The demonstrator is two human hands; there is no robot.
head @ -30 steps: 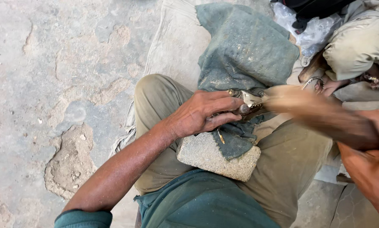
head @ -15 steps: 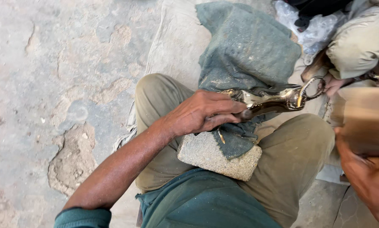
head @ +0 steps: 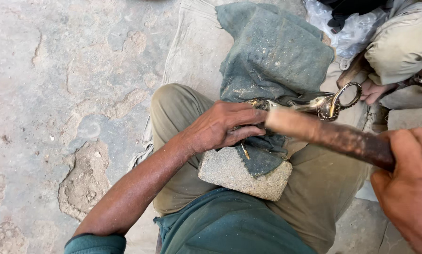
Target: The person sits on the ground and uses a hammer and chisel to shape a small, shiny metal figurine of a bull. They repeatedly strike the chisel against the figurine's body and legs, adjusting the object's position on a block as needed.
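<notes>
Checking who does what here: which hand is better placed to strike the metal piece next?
The right hand. It grips the wooden mallet, whose head is over the metal piece. The left hand pins that piece on the stone block.

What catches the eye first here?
The left hand at the centre, pressing a shiny ornate metal piece onto a dusty cloth. At the right, the right hand grips a wooden handle angled over it. A stone block sits on the lap.

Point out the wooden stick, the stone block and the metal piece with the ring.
wooden stick [head: 323, 134], head view, mid-shaft
stone block [head: 234, 176], head view, top face
metal piece [head: 314, 102], head view, body beside its ring
</notes>
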